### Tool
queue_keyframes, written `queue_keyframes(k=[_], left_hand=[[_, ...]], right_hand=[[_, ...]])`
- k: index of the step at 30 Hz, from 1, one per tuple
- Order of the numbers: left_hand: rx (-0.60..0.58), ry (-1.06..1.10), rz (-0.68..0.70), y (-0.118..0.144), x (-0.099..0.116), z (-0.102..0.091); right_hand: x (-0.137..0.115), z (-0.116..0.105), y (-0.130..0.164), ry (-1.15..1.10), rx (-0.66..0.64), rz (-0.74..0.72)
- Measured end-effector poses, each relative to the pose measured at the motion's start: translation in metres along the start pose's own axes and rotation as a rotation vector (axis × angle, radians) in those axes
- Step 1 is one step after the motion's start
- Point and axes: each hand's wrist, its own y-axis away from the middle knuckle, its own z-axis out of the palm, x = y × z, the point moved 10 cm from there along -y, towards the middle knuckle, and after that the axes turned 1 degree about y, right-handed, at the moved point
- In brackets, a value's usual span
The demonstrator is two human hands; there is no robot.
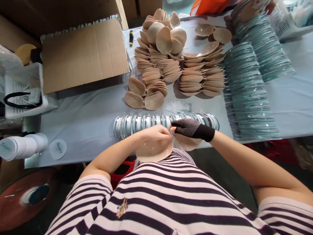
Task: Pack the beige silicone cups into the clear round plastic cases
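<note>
Close to my body is a beige adhesive bra [151, 150], its two cups joined at the middle. My left hand [157, 133], bare, pinches it at the inner edge of the left cup. Opposite, my right hand [189, 128] wears a dark dotted glove with bare fingertips and pinches the centre, where the front clasp would be. The two hands nearly meet, and the fingers hide the clasp itself. Just beyond them lies a row of clear plastic cases [132, 125] with white labels, partly covered by my hands.
Stacked beige bra cups [158, 70] fill the table's middle, with more stacks [202, 81] to their right. Tall rows of clear plastic shells [251, 94] stand at the right. A cardboard sheet [85, 54], white basket [46, 101] and printed white cards [58, 149] are on the left.
</note>
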Motion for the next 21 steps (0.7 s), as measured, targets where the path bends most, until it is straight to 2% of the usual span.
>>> queue_keyframes(k=[2, 4, 7, 10, 13, 15, 18, 21], left_hand=[[-0.039, -0.013, -0.005, -0.002, 0.000, 0.006], [-0.096, 0.000, -0.015, -0.003, -0.003, 0.014], [-0.115, 0.009, -0.027, -0.003, -0.009, 0.019], [-0.052, -0.014, -0.022, -0.006, -0.011, 0.014], [0.002, 0.012, 0.030, -0.007, -0.001, 0.007], [-0.027, 0.060, 0.091, -0.007, 0.011, 0.009], [-0.136, 0.143, 0.187, -0.006, 0.028, 0.018], [-0.146, 0.214, 0.157, -0.006, 0.019, 0.020]], right_hand=[[-0.006, 0.016, 0.005, -0.080, -0.169, -0.038], [-0.007, 0.032, 0.009, -0.154, -0.283, -0.038], [0.000, 0.045, 0.009, -0.198, -0.326, 0.014], [0.009, 0.041, 0.006, -0.245, -0.271, 0.067], [0.006, 0.032, 0.006, -0.383, -0.233, 0.035], [-0.006, 0.028, 0.008, -0.477, -0.247, -0.046], [-0.023, 0.026, 0.016, -0.630, -0.343, -0.140], [-0.028, 0.012, 0.022, -0.695, -0.400, -0.158]])
